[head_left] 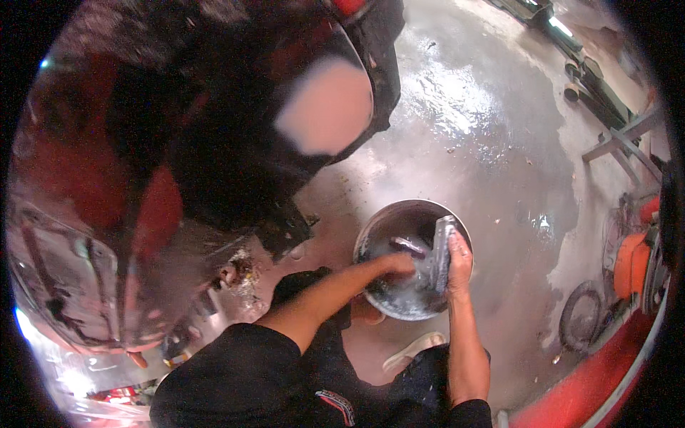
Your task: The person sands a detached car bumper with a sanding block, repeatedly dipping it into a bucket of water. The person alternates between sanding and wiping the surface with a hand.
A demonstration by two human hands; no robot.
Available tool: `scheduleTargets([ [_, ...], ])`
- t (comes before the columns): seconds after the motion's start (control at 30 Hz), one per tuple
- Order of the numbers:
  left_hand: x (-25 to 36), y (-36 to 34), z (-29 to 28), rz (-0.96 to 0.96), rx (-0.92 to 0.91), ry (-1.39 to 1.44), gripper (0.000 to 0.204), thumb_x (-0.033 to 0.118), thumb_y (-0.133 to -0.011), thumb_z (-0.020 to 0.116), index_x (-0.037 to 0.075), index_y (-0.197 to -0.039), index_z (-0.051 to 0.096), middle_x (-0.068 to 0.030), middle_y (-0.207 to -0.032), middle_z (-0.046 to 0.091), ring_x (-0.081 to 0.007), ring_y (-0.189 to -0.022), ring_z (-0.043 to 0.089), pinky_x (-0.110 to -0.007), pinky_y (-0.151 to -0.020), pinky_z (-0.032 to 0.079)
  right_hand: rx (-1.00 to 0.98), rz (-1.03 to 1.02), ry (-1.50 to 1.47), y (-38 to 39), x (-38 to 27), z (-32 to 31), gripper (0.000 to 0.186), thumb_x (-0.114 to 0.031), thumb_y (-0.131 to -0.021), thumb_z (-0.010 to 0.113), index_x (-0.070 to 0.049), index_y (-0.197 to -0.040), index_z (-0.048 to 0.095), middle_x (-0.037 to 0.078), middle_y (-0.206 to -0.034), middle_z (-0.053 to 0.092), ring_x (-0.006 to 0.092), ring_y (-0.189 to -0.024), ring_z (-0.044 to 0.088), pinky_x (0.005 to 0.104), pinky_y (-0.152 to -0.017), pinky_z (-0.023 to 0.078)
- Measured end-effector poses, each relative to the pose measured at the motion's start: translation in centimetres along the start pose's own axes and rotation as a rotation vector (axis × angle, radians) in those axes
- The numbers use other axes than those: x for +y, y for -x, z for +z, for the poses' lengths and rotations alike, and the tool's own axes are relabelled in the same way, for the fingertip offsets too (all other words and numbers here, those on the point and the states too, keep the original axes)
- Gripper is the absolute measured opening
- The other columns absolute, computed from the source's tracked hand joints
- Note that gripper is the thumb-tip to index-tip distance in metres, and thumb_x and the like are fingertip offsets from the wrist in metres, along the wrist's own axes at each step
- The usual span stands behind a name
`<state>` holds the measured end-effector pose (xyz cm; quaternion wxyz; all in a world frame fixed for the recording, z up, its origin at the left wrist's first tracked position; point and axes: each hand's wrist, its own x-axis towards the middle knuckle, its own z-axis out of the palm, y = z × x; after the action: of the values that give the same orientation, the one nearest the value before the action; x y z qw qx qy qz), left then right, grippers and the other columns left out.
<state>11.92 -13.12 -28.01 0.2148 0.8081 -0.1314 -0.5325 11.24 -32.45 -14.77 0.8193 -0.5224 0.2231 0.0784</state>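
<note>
A round metal-rimmed bucket (365, 232) with cloudy liquid inside stands on the floor in front of me. At its right side my right hand (460, 260) is closed around a long, wet grey block (440, 250), held upright over the bucket; its exact kind does not show. My left hand (397, 264) reaches into the bucket from the left, and its fingers are blurred and partly hidden. Just beyond them lies a dark purplish object (410, 246), too smeared to name.
A dark, glossy car body (153, 135) with a pale pinkish patch (328, 107) fills the left side. The grey floor (492, 157) is wet. A metal stand (621, 143), an orange object (631, 264) and a red edge (592, 385) line the right. My shoe (414, 349) is near the bucket.
</note>
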Motion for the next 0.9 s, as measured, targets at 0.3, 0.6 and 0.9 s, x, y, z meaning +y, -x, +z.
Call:
scheduleTargets([
  [0.3,24.7,45.8,-23.4,0.569,1.007,-0.162,0.02,0.005,-0.093,0.06,0.0,-0.109,0.07,-0.0179,-0.113,0.07,-0.0332,-0.108,0.067,-0.044,-0.097,0.05,0.421,0.016,-0.283,7.8,-12.7,10.3,0.04,-0.023,-0.102,0.058,0.0,-0.136,0.057,0.005,-0.119,0.066,0.0139,-0.103,0.061,0.0289,-0.092,0.048],
  [0.6,28.8,71.6,-31.4,0.114,1.314,-1.318,0.033,0.015,-0.1,0.051,0.004,-0.129,0.061,-0.0206,-0.141,0.057,-0.0432,-0.135,0.05,-0.058,-0.115,0.032,0.397,-0.097,-0.458,12.7,-21.2,25.9,0.048,-0.009,-0.097,0.064,0.005,-0.142,0.052,0.012,-0.133,0.063,0.0173,-0.118,0.058,0.029,-0.103,0.044],
  [0.9,26.0,77.4,-34.1,0.097,1.253,-1.495,0.033,0.028,-0.097,0.054,0.008,-0.117,0.07,-0.0268,-0.135,0.059,-0.0533,-0.127,0.052,-0.066,-0.11,0.033,0.516,-0.259,0.006,9.3,-21.2,31.3,0.051,-0.014,-0.099,0.062,0.002,-0.146,0.049,0.014,-0.131,0.063,0.0195,-0.118,0.058,0.0314,-0.103,0.043],
])
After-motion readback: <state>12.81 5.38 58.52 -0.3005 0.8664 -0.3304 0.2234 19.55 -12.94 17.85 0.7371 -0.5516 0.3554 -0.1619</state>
